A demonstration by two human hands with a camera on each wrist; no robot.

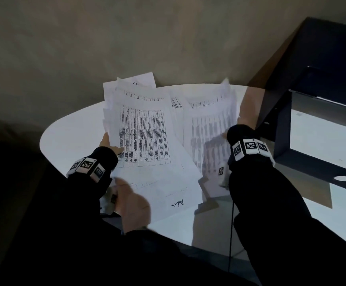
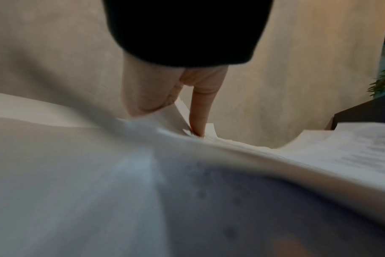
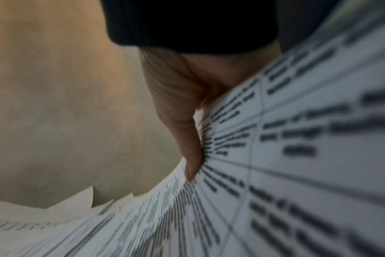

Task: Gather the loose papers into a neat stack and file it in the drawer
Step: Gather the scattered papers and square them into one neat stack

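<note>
A spread bundle of white printed papers (image 1: 145, 137) is held just above the white rounded table (image 1: 68, 137); the sheets are fanned and uneven, with corners sticking out at the far side. My left hand (image 1: 111, 146) grips the bundle's left edge, thumb on the top sheet. In the left wrist view the paper edges (image 2: 242, 147) pass between thumb and a finger (image 2: 200, 111). My right hand (image 1: 247, 108) holds the right edge, and the sheets there curl upward. In the right wrist view its thumb (image 3: 190, 151) presses on the printed face (image 3: 297, 156), with the other fingers hidden behind.
A dark cabinet (image 1: 321, 48) stands at the right with a dark open compartment (image 1: 333, 85), and a dark frame (image 1: 281, 129) is close to my right wrist. A grey wall lies behind the table. A skin-coloured shape (image 1: 135, 205) sits under the papers' near-left corner.
</note>
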